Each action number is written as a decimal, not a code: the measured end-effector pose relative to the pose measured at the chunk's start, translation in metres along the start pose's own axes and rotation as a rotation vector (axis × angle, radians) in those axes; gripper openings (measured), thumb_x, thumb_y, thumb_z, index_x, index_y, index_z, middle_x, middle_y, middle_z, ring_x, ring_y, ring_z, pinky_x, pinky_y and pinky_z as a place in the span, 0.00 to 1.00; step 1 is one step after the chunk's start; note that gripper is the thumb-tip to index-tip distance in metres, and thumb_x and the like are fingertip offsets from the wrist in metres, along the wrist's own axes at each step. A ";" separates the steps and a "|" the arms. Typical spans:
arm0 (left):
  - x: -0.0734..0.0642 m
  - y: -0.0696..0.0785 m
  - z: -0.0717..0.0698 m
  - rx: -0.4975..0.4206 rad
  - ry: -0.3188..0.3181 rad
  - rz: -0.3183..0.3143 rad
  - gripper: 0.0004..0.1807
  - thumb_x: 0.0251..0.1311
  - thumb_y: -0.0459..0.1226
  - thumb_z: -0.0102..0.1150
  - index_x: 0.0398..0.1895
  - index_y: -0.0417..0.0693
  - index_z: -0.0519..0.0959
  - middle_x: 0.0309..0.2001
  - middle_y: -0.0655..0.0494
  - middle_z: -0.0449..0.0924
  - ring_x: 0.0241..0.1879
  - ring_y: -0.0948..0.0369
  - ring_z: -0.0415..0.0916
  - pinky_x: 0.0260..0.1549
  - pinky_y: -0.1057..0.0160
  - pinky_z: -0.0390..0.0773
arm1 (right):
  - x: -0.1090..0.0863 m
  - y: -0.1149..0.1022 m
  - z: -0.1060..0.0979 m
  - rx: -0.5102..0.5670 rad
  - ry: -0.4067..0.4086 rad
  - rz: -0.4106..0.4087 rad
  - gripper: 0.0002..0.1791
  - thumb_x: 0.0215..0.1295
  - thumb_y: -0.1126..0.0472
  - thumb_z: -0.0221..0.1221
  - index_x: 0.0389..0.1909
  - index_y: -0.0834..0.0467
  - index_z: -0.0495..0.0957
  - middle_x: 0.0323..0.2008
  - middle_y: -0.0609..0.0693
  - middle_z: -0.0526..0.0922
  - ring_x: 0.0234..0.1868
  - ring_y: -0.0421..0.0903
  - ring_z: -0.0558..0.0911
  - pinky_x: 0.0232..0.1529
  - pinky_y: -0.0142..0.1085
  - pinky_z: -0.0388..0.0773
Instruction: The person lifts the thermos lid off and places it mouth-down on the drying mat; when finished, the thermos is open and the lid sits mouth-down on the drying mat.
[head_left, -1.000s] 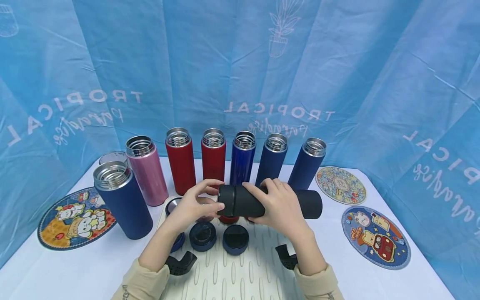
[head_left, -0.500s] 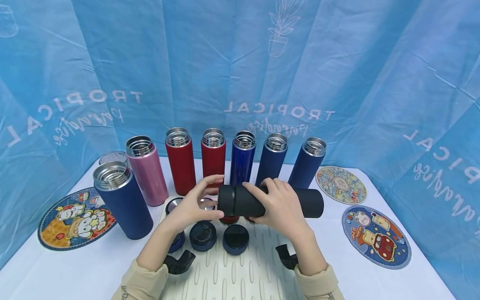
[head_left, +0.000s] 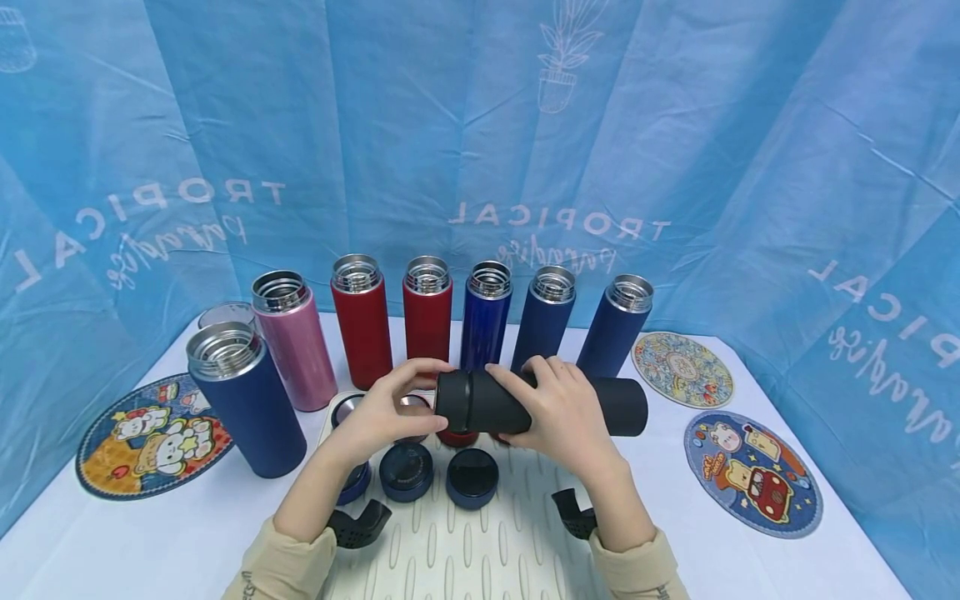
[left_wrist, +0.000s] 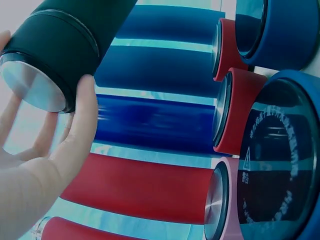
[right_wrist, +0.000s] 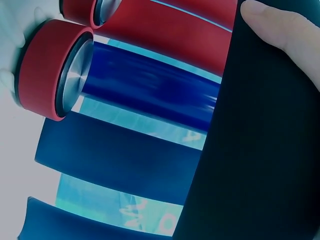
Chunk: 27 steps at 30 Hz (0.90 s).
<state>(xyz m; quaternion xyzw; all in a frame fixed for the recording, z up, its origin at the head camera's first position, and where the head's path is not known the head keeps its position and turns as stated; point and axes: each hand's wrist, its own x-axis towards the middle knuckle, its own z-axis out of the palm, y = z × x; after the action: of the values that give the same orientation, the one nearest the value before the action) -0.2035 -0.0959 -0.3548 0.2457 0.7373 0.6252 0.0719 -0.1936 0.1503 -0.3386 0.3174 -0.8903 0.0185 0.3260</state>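
A black thermos bottle lies sideways in the air over the cream ridged mat. My right hand grips its body, fingers over the top and thumb toward the lid end. At the left end, my left hand holds the black lid between thumb and fingers, at its edge. The left wrist view shows the silver disc of the lid's top, with fingertips around the rim. In the right wrist view, one digit of the right hand lies along the black body.
Behind stand lidless bottles: a pink bottle, two red bottles, a glossy blue bottle and several navy bottles. Loose navy lids and red lids sit on the mat. Round patterned coasters lie at both sides.
The left fingers spread off the lid half a second ago and now touch its rim again. The bottle has shifted very slightly right; the right hand keeps its grip.
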 end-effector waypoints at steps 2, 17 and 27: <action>0.000 0.000 0.000 -0.005 0.007 -0.057 0.31 0.52 0.39 0.64 0.61 0.56 0.66 0.57 0.45 0.67 0.55 0.46 0.65 0.43 0.48 0.78 | 0.000 0.000 0.000 0.000 0.002 -0.001 0.45 0.29 0.39 0.74 0.57 0.42 0.72 0.35 0.52 0.75 0.33 0.49 0.73 0.35 0.41 0.74; 0.000 -0.001 0.001 0.008 -0.020 -0.105 0.38 0.52 0.42 0.64 0.66 0.57 0.57 0.62 0.45 0.58 0.60 0.45 0.62 0.47 0.47 0.75 | 0.000 -0.002 0.001 0.021 -0.026 0.017 0.45 0.29 0.41 0.75 0.57 0.43 0.72 0.35 0.53 0.75 0.33 0.50 0.72 0.35 0.41 0.73; 0.002 -0.005 0.002 0.056 -0.019 0.104 0.32 0.44 0.29 0.68 0.56 0.52 0.71 0.62 0.52 0.60 0.57 0.47 0.62 0.49 0.53 0.75 | 0.000 0.000 0.000 0.008 -0.042 0.021 0.45 0.30 0.41 0.74 0.57 0.43 0.72 0.36 0.53 0.75 0.33 0.49 0.73 0.36 0.41 0.73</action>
<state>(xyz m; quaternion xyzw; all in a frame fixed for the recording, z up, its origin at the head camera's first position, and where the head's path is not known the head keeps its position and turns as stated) -0.2054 -0.0940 -0.3595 0.2915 0.7399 0.6050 0.0397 -0.1936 0.1507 -0.3388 0.3097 -0.9001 0.0188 0.3058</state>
